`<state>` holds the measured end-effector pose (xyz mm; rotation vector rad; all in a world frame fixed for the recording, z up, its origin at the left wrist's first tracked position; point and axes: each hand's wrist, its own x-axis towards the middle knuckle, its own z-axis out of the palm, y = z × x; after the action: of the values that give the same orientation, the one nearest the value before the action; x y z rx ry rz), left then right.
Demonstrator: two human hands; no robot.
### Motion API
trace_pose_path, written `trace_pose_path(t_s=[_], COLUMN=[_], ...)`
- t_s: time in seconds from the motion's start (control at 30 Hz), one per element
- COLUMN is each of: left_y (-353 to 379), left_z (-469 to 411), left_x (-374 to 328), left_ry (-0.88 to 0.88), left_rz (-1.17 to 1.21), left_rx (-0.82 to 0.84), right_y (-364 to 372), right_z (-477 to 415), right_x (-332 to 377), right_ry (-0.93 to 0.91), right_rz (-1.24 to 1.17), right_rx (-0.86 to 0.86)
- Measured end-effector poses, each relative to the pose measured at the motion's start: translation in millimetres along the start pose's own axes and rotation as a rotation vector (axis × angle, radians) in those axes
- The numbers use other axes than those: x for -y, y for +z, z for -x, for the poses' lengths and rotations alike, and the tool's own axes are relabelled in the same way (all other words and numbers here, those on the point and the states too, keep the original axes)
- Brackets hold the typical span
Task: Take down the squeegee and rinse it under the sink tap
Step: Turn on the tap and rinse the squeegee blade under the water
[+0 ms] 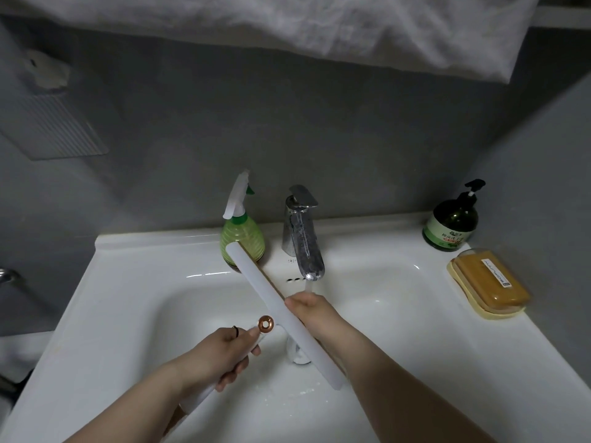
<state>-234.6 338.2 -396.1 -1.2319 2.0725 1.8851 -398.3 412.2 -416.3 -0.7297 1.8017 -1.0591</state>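
A white squeegee (265, 282) is held over the white sink (128, 302), its long blade running diagonally from the spray bottle down to the lower right. My left hand (224, 350) is closed around its white handle, which ends in a copper ring. My right hand (311, 310) pinches the blade near its middle, just below the chrome tap (302, 238). A thin stream of water falls from the spout onto my right hand and the blade. The drain lies partly hidden behind the blade.
A green spray bottle (243, 238) stands left of the tap. At the right rim sit a dark green pump bottle (454, 222) and an orange soap bar in a yellow dish (489, 284). A white towel (319, 24) hangs overhead.
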Motion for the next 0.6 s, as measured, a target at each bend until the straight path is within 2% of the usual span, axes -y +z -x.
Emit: trace_pose_path(t_s=[0.23,0.6], left_y=[18.2,27.5], left_z=[-10.9,-20.5], left_x=[-2.4,-9.4], left_ry=[0.003,0.026], left_rz=[0.086,0.026], left_rx=[-0.055,-0.042], right_y=[-21.5,-27.7], right_z=[2.6,-2.1], right_x=[-6.1,-13.8], right_ry=[0.048,0.042], right_rz=[0.018,-0.018], right_rx=[-0.087,-0.141])
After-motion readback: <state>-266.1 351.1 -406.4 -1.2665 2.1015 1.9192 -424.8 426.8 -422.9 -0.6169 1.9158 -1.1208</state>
